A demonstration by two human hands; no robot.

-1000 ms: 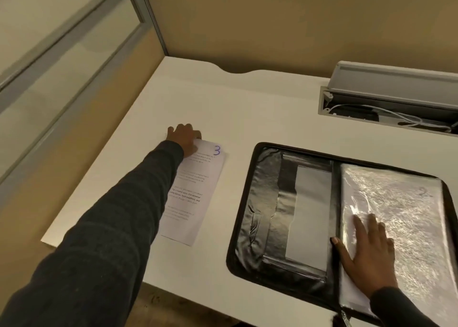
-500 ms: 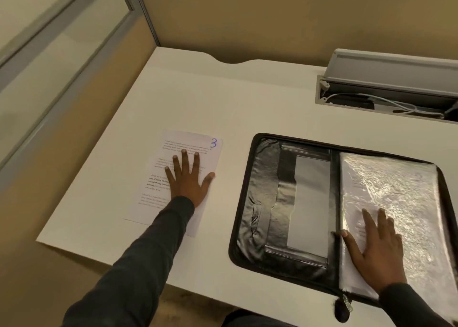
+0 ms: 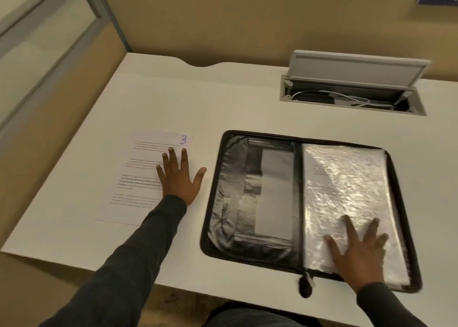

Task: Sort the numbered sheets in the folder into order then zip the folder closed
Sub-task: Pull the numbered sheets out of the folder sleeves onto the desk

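A black zip folder (image 3: 224, 202) lies open on the white desk. Its right half holds clear plastic sleeves (image 3: 347, 193); a sheet faintly marked 2 shows under the top sleeve. My right hand (image 3: 357, 250) rests flat on the lower part of that sleeve, fingers spread. To the left of the folder lies a loose printed sheet marked 3 (image 3: 141, 178). My left hand (image 3: 179, 175) presses flat on its right side, fingers apart, thumb off the paper's edge. The zip pull (image 3: 306, 285) hangs at the folder's front edge.
The desk (image 3: 173, 98) is white, with its front edge near me. An open cable hatch (image 3: 352, 88) with white wires sits at the back right. Partition walls stand at the left and behind the desk.
My left hand drew back from the top of sheet 3 to its right side. The sheet now lies squarer to the desk. My right hand stays on the sleeve.
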